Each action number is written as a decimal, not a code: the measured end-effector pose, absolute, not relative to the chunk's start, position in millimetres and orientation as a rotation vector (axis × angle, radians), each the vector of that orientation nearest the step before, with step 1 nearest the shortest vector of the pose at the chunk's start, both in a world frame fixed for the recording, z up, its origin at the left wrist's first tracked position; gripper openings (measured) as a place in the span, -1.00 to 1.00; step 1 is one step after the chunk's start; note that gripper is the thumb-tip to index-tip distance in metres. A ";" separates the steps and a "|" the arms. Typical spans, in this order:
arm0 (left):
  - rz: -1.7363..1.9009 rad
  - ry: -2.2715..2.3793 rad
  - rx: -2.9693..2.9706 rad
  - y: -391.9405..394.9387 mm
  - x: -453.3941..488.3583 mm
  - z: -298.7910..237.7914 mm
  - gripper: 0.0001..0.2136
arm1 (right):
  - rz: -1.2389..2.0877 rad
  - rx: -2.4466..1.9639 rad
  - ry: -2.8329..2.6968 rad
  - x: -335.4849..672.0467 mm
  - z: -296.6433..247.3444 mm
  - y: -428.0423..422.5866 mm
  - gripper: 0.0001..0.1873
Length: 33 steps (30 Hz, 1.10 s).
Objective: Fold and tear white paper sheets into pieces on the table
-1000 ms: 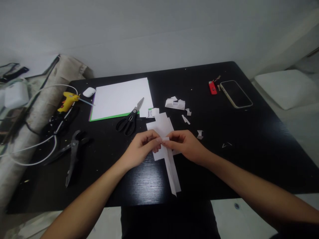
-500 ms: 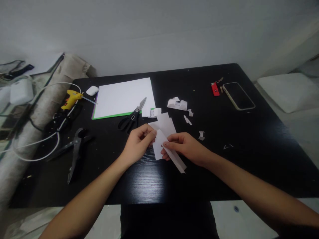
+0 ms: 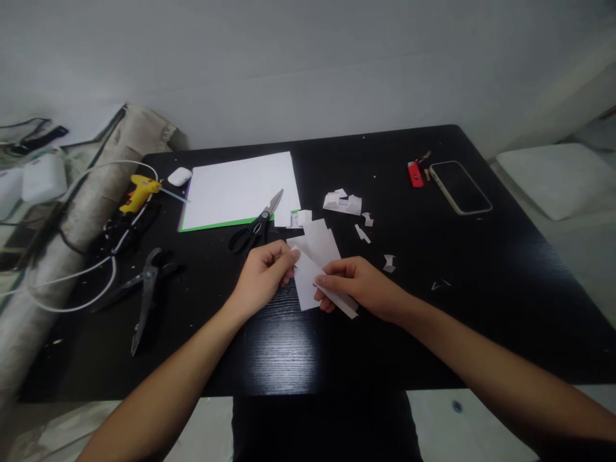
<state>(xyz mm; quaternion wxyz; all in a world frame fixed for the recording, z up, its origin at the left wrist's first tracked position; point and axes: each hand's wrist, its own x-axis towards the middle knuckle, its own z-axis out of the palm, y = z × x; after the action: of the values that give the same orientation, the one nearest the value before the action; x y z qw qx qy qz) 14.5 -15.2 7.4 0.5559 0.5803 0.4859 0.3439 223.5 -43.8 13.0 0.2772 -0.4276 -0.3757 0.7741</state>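
A folded strip of white paper (image 3: pixel 310 265) slants between my two hands above the black table. My left hand (image 3: pixel 264 274) pinches its upper left end between thumb and fingers. Further down the strip, my right hand (image 3: pixel 359 284) grips it with the thumb on top, and the lower end pokes out below that palm. Beneath them lie loose white paper pieces (image 3: pixel 321 240), partly covered by the strip and my fingers. Black-handled scissors (image 3: pixel 260 222) rest just beyond my left hand, their blades over a stack of white sheets (image 3: pixel 235 188) with a green edge.
Folded paper scraps (image 3: pixel 342 202) lie behind my hands. To the left are pliers (image 3: pixel 148 276), a yellow glue gun (image 3: pixel 140 192), a white earbud case (image 3: pixel 179 176) and a looping white cable (image 3: pixel 113 276). A red lighter (image 3: pixel 414 174) and a phone (image 3: pixel 461 187) lie at the back right.
The paper strip has turned to a flatter slant, its lower end rising. My left hand's pinch has shifted slightly left, and my right hand has barely moved.
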 end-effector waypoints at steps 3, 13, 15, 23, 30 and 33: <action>0.860 1.174 1.344 -13.2 12.5 7.5 -0.65 | 2.074 -1.158 -1.029 224.5 15.1 -43.1 -0.68; 0.641 1.037 1.157 -15.4 18.0 1.1 -0.70 | 1.980 -1.208 -1.165 225.4 14.0 -42.2 -0.72; 0.652 1.046 1.160 -14.9 16.7 1.4 -0.71 | 1.964 -1.205 -1.179 226.3 12.6 -41.7 -0.71; 0.881 1.103 1.181 -7.9 7.4 2.7 -0.73 | 1.954 -1.176 -1.097 230.7 7.3 -38.2 -0.68; 0.738 1.016 1.053 -15.7 15.7 -3.3 -0.74 | 1.955 -1.195 -1.119 230.2 5.4 -38.8 -0.68; 0.702 0.993 1.061 -18.6 19.3 -2.8 -0.77 | 1.947 -1.192 -1.139 230.0 6.3 -39.4 -0.69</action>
<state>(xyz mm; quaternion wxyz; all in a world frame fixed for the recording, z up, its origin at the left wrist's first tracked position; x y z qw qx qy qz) 19.3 -18.6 -2.8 0.6915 0.4748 0.4444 0.3143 230.0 -39.4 6.3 0.2910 -0.4471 -0.4272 0.7300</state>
